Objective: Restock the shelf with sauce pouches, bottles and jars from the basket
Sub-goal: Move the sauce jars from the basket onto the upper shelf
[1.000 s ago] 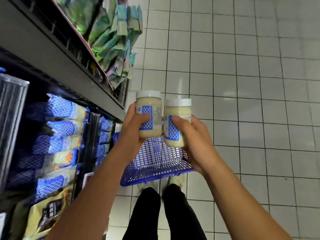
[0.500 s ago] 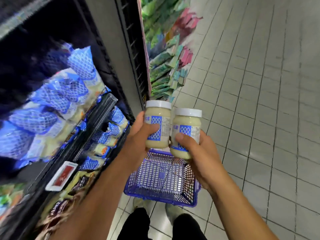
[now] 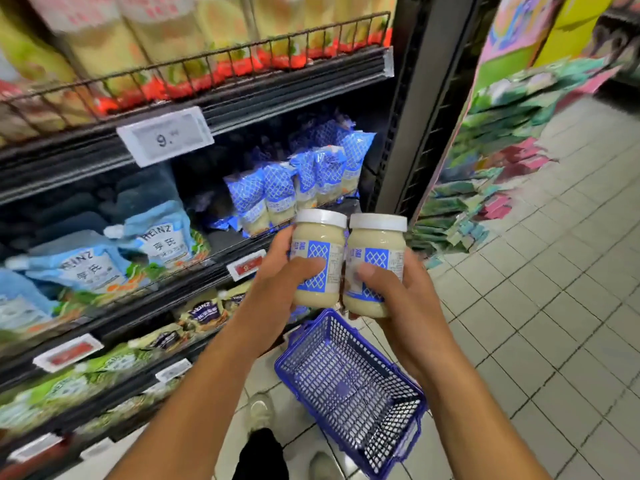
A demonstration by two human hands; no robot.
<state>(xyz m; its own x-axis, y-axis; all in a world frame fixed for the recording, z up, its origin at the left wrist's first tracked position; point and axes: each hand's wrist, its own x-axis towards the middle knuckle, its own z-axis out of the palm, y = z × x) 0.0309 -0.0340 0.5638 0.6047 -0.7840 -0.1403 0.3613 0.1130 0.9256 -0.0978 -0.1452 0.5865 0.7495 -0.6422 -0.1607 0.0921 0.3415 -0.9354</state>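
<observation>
We wear black cloth trousers (image 3: pixel 260 457), seen as a dark leg at the bottom of the view. On our feet are pale, off-white rounded shoes (image 3: pixel 260 410), too blurred to show detail. Our left grip (image 3: pixel 277 289) and right grip (image 3: pixel 401 299) are bare hands, and both forearms (image 3: pixel 194 393) are uncovered down to the frame's edge.

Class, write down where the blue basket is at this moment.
In the head view, the blue basket stands on the tiled floor, low and centre, below the two held jars, right of the shelf and beside the person's shoes.
</observation>
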